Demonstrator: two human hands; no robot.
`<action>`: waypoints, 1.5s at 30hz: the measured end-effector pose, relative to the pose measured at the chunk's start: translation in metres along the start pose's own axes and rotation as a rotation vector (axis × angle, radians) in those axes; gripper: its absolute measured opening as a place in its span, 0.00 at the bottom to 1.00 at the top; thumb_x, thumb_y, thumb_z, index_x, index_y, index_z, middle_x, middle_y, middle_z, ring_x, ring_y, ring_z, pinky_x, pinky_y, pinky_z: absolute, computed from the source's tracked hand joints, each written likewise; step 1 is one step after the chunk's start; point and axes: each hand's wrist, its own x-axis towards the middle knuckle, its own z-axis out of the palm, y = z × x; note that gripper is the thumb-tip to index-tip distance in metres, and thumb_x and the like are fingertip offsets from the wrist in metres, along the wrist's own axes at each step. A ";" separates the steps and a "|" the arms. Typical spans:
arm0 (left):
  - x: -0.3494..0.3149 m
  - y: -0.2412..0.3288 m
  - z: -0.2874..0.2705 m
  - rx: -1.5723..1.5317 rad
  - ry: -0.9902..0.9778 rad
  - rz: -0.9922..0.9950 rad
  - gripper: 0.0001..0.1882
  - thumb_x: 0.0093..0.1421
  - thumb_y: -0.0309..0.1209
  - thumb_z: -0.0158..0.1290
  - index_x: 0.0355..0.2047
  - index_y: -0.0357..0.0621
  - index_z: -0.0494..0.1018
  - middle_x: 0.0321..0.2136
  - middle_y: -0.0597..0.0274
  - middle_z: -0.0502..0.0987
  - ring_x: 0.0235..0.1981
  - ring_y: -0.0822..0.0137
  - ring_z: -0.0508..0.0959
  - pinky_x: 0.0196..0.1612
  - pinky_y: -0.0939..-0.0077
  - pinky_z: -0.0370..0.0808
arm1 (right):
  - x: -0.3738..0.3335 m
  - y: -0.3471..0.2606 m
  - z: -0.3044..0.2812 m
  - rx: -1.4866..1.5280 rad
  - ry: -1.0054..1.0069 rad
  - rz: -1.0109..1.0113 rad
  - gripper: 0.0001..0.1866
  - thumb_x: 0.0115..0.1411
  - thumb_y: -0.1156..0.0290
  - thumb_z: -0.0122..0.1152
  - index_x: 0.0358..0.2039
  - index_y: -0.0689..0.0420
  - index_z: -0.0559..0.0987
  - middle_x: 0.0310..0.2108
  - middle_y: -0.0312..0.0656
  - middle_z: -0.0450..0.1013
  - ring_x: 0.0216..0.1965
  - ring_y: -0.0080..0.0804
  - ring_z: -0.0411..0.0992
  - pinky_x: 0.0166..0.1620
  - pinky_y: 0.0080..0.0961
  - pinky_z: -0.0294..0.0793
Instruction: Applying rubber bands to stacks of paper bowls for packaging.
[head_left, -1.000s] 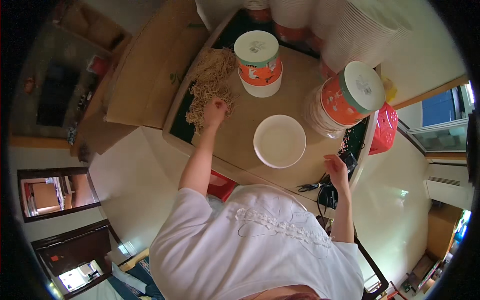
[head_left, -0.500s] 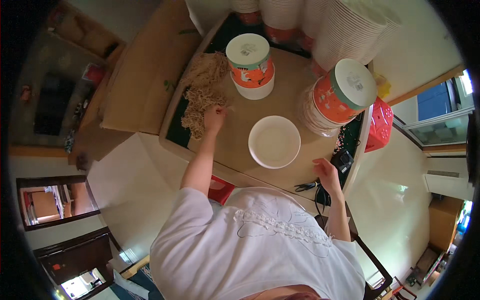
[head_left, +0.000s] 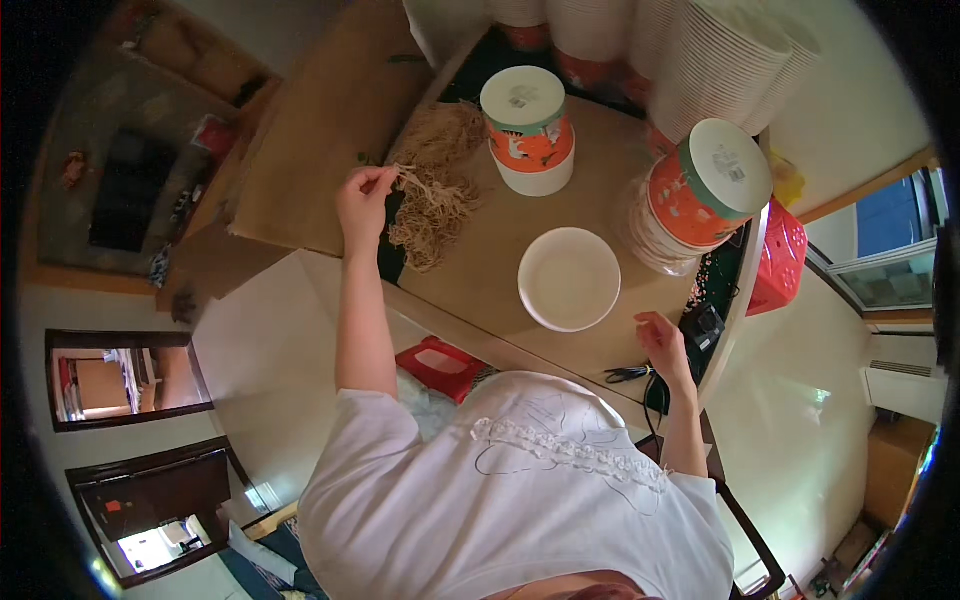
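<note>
At the left side of the table lies a loose heap of tan shredded paper (head_left: 440,215). My left hand (head_left: 362,200) is at the heap's left edge, thumb and fingers pinched on a few of its strands. A round white bowl (head_left: 569,279) stands upright in the middle of the cardboard sheet, with nothing visible inside. My right hand (head_left: 664,345) rests near the table's right front, to the right of the bowl. Its fingers are loosely bent and apart, and I see nothing in them.
Behind the bowl stands an orange and white round tub (head_left: 530,150) with a green-rimmed lid. Another lidded tub (head_left: 705,195) tops a stack at the right. Tall stacks of white tubs (head_left: 720,65) line the back. Scissors (head_left: 628,374) and a small black device (head_left: 703,326) lie near my right hand.
My left hand has moved left and away from me, from the heap's right side to its left edge, now pinching strands. My right hand stays near its place. The whole view has shifted slightly.
</note>
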 end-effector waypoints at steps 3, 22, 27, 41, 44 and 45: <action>-0.001 0.003 -0.018 -0.270 0.186 0.039 0.06 0.57 0.30 0.55 0.30 0.39 0.73 0.23 0.69 0.73 0.22 0.80 0.70 0.25 0.86 0.66 | -0.003 -0.005 0.000 0.049 0.018 0.017 0.10 0.55 0.80 0.51 0.39 0.59 0.74 0.20 0.31 0.67 0.23 0.14 0.64 0.29 0.12 0.65; -0.095 0.116 -0.029 -0.520 -0.203 0.383 0.04 0.58 0.27 0.52 0.32 0.40 0.71 0.31 0.58 0.78 0.21 0.80 0.69 0.25 0.89 0.67 | -0.010 -0.132 0.033 -0.116 0.304 -0.623 0.18 0.50 0.83 0.53 0.44 0.60 0.73 0.40 0.41 0.72 0.43 0.34 0.70 0.45 0.29 0.69; -0.176 0.093 0.046 -0.544 -0.635 0.242 0.04 0.55 0.18 0.53 0.31 0.38 0.72 0.29 0.63 0.76 0.29 0.78 0.75 0.32 0.85 0.73 | -0.008 -0.177 0.088 0.418 -0.080 -0.576 0.32 0.52 0.82 0.56 0.57 0.58 0.58 0.43 0.41 0.69 0.43 0.29 0.69 0.46 0.27 0.68; -0.228 0.039 0.067 -0.754 -0.771 -0.519 0.13 0.52 0.19 0.55 0.36 0.44 0.67 0.24 0.68 0.73 0.21 0.81 0.69 0.21 0.89 0.62 | -0.052 -0.121 0.069 0.557 -0.211 -0.013 0.15 0.58 0.78 0.56 0.46 0.61 0.68 0.31 0.34 0.71 0.32 0.17 0.68 0.35 0.14 0.68; -0.228 0.040 0.067 -0.789 -0.667 -0.574 0.14 0.52 0.19 0.56 0.38 0.42 0.67 0.27 0.68 0.72 0.25 0.80 0.72 0.29 0.87 0.70 | -0.047 -0.111 0.080 0.643 -0.085 0.017 0.10 0.57 0.79 0.57 0.40 0.61 0.70 0.30 0.33 0.70 0.30 0.12 0.66 0.33 0.09 0.65; -0.226 0.037 0.067 -0.780 -0.671 -0.576 0.14 0.52 0.19 0.56 0.38 0.42 0.67 0.27 0.68 0.72 0.25 0.80 0.72 0.29 0.87 0.70 | -0.048 -0.108 0.079 0.601 -0.051 0.012 0.07 0.57 0.79 0.57 0.37 0.62 0.71 0.29 0.32 0.70 0.29 0.12 0.65 0.32 0.09 0.64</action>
